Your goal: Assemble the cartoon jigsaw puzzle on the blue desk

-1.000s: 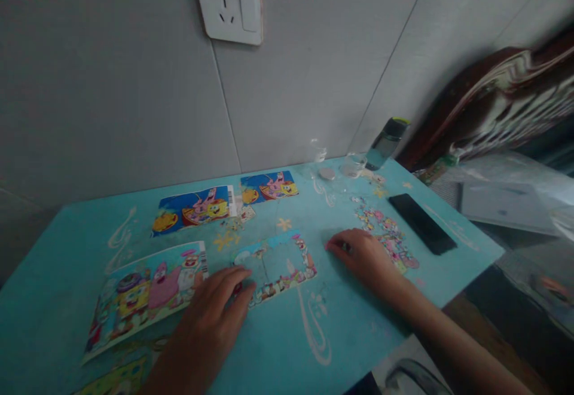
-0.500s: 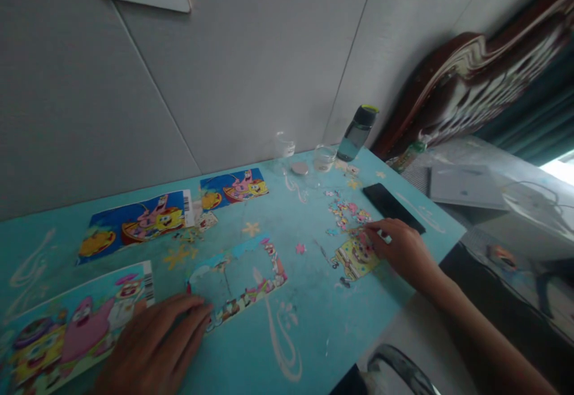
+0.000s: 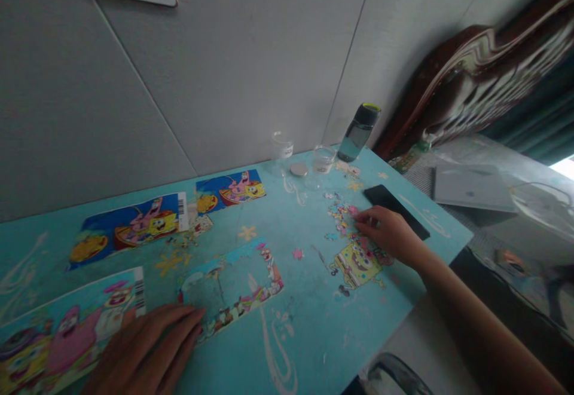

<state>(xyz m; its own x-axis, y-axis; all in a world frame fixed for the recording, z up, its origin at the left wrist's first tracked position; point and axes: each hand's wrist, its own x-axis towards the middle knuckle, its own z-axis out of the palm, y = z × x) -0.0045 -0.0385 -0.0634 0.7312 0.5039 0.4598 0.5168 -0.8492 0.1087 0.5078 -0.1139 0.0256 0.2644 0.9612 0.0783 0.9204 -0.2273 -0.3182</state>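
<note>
A partly assembled puzzle border [image 3: 233, 314] forms a frame shape on the turquoise table, its middle showing bare tabletop. My left hand [image 3: 150, 347] lies flat at its lower left corner, fingers stretched out and close together, also beside a picture card [image 3: 72, 335]. Over at the right, my right hand [image 3: 381, 227] reaches into a pile of loose puzzle pieces [image 3: 339, 211], thumb and fingertips pinched together; what they hold, if anything, is too small to make out. Just below that hand is a printed yellow cartoon figure [image 3: 357, 263] on the tabletop.
Two blue picture sheets [image 3: 130, 226] [image 3: 231, 190] lie near the wall. Clear cups [image 3: 323, 159], a round lid [image 3: 298, 170] and a bottle [image 3: 357, 135] stand at the back. A black phone [image 3: 394, 208] lies beyond my right hand. One pink piece [image 3: 298, 254] sits mid-table.
My right hand has moved up and slightly left, off the yellow figure and onto the loose pieces. My left hand stays by the border's corner. The view has shifted slightly.
</note>
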